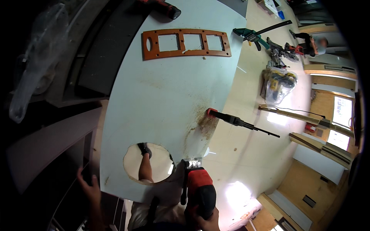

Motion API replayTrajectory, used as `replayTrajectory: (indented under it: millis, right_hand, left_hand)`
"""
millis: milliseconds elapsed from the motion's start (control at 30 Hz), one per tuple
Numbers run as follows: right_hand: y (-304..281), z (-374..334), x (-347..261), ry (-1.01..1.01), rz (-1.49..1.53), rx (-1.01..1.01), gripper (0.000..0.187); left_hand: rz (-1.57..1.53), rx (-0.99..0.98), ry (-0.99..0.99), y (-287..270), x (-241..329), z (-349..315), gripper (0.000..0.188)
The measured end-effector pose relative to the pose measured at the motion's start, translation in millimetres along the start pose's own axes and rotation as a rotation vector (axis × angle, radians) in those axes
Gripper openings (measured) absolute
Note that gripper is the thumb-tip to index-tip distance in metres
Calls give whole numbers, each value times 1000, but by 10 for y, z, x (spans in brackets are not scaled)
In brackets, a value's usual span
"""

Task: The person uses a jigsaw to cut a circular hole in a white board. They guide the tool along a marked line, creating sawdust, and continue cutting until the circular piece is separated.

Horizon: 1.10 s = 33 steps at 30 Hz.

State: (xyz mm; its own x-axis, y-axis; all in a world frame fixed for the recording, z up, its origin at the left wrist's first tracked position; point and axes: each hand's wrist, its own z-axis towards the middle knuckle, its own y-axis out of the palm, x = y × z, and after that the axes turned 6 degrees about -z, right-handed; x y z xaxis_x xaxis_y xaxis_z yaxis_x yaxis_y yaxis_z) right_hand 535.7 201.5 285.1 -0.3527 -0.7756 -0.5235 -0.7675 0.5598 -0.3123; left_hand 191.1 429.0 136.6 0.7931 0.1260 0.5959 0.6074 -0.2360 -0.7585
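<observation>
My right hand is wrapped round the rear of a red and black jigsaw at the lower middle. The jigsaw's metal shoe rests at the right edge of a pale blue-grey board, beside a large round cut-out. Its blade is hidden from me. My left hand hangs empty off the board's left edge, with thumb and fingers apart. Through the round hole, my lower leg and a dark sandal show above the floor.
A brown template with three square openings lies on the board's far part, near a red and black power tool. A black bar clamp and a green clamp grip the right edge. Sawdust lies around. Another person is far right.
</observation>
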Motion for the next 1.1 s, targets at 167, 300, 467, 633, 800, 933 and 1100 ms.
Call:
replayTrajectory:
  millis: [167, 300, 467, 633, 800, 933, 1100]
  right_hand:
    - [53, -10, 268, 265, -266, 97, 40]
    - [90, -37, 194, 473, -619, 85, 42]
    - [-20, -293, 795, 227, -374, 46, 61]
    - [-140, 45, 5, -2, -278, -232, 44]
    - [-141, 81, 12, -213, -568, -34, 24]
    - [-186, -5, 616, -149, -517, 79, 19]
    - [-192, 158, 556, -74, -430, 12, 17]
  left_hand:
    - [-326, -373, -269, 142, -461, 240, 52]
    - [-226, -426, -470, 408, -328, 262, 52]
    - [-357, -289, -280, 572, -801, 157, 55]
    - [-353, -268, -254, 591, -641, 140, 49]
    - [-259, -279, -245, 534, -721, 103, 45]
    - [-299, -276, -244, 614, -735, 138, 43]
    - [-281, -217, -233, 569, -735, 105, 47]
